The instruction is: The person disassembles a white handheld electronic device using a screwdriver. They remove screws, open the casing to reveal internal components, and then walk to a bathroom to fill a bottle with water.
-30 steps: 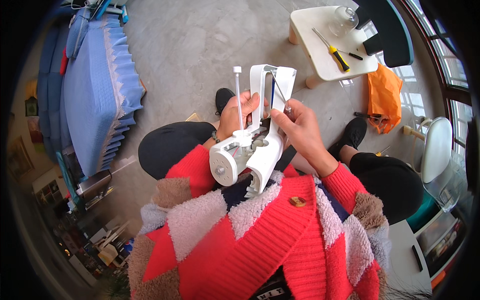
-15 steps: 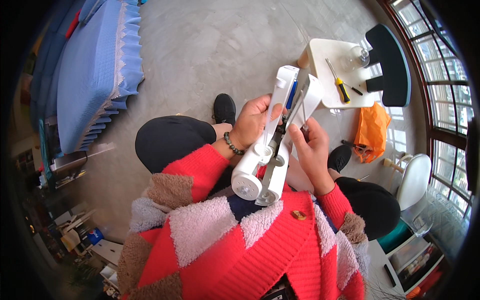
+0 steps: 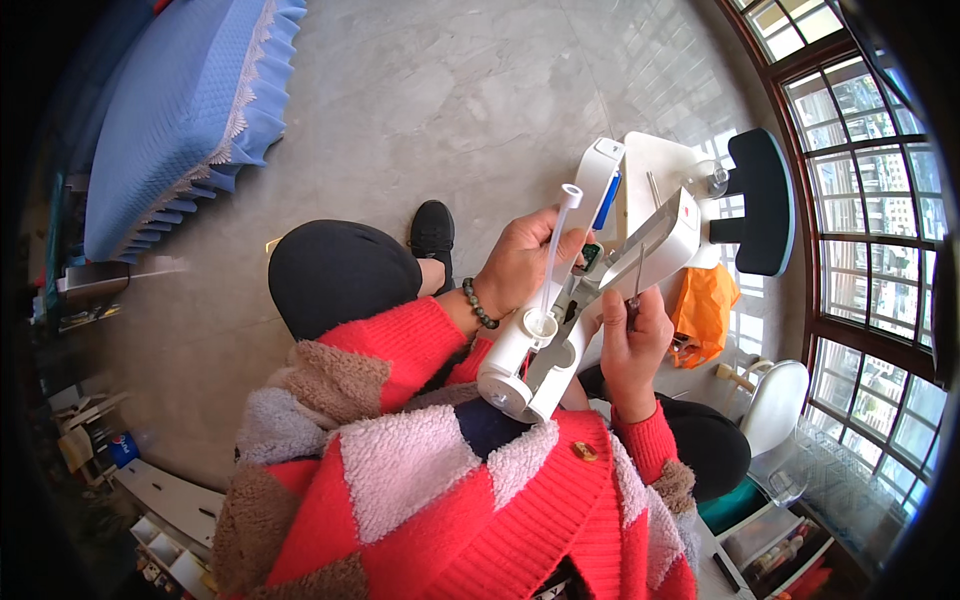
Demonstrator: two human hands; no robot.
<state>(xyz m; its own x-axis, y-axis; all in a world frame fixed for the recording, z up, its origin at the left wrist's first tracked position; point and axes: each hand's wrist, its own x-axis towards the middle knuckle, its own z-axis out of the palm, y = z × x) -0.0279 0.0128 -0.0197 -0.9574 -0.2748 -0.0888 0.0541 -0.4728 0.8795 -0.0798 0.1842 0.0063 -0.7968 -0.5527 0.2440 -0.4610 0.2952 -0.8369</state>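
Here, left-hand fingers (image 3: 530, 250) wrap the white device (image 3: 560, 320); right-hand fingers (image 3: 635, 325) pinch a thin tool (image 3: 638, 272).

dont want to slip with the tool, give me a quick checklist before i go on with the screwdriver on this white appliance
1. Left hand has a grip on the white appliance: ok, fingers wrap its body.
2. Right hand holds the screwdriver: ok, fist closed on the handle.
3. Shaft points into the opened part near the white panel: ok.
4. Tip seated in a screw: cannot tell, too small to see.
5. White tube kept away from the tool: ok, it stands on the other side, by the left hand.
6. Appliance braced: not ok, it is held above the lap.
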